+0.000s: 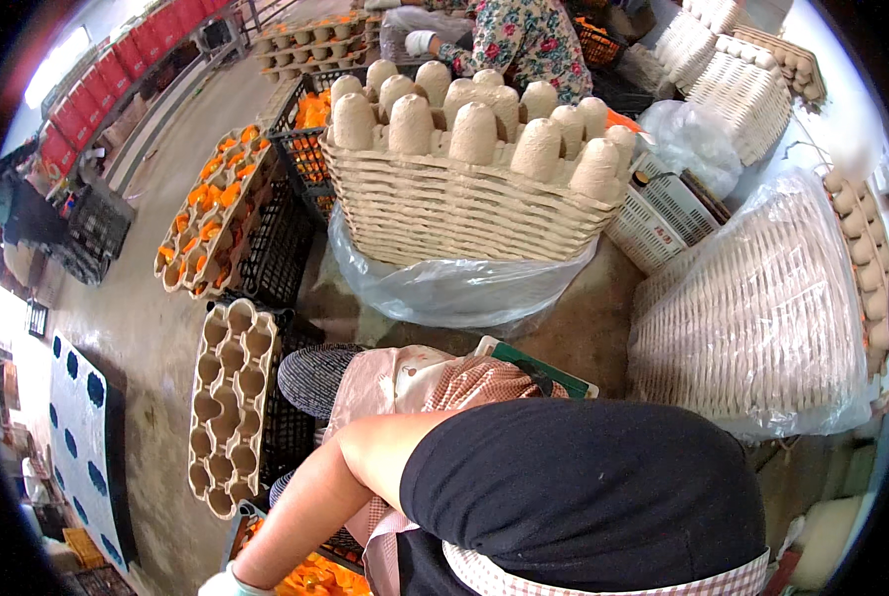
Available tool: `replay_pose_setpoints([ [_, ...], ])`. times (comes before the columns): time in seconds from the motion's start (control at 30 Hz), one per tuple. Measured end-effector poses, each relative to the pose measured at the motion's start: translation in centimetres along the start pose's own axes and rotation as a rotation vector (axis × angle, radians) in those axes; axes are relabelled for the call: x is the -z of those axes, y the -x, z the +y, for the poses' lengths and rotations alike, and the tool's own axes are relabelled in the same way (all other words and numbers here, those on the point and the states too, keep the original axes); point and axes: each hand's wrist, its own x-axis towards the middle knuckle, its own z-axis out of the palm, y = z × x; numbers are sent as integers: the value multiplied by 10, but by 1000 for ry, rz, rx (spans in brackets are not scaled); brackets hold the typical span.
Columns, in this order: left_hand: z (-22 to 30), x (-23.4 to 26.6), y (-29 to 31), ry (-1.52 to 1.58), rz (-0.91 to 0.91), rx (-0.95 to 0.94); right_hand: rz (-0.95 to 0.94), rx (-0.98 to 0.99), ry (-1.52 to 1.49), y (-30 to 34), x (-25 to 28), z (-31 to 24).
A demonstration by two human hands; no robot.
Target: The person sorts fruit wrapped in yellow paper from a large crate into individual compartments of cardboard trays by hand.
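Observation:
At the lower left edge is my right hand (228, 584) in a white glove, mostly cut off by the frame. Its fingers are hidden, so what it touches cannot be made out. Close beside it stands a dark crate with bright orange pieces (320, 578), too unclear to name. Just above, a brown moulded-pulp tray (231, 397) with bare, deep cups rests on a black crate (291, 432). My left hand is out of view. A pink apron (395, 382) covers my lap.
Ahead is a large stack of pulp trays (464, 209) in clear plastic. Another wrapped stack (752, 308) stands right. Left, a tray with orange pieces (211, 214) tops a black crate. A person in a floral top (524, 45) bends at the back.

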Motion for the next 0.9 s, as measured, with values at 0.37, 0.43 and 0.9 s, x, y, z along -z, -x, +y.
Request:
replay_pose_setpoints([
  [0.37,73,27,-114,123,-220,-224,271,-135,144,12,148,-19],
  [0.43,69,2,-144,321,-297,-260,306,-165,176,9,170,8],
  [0.9,-97,-145,-299,14,-527,-173,530,-456,-24,119,308,215],
])
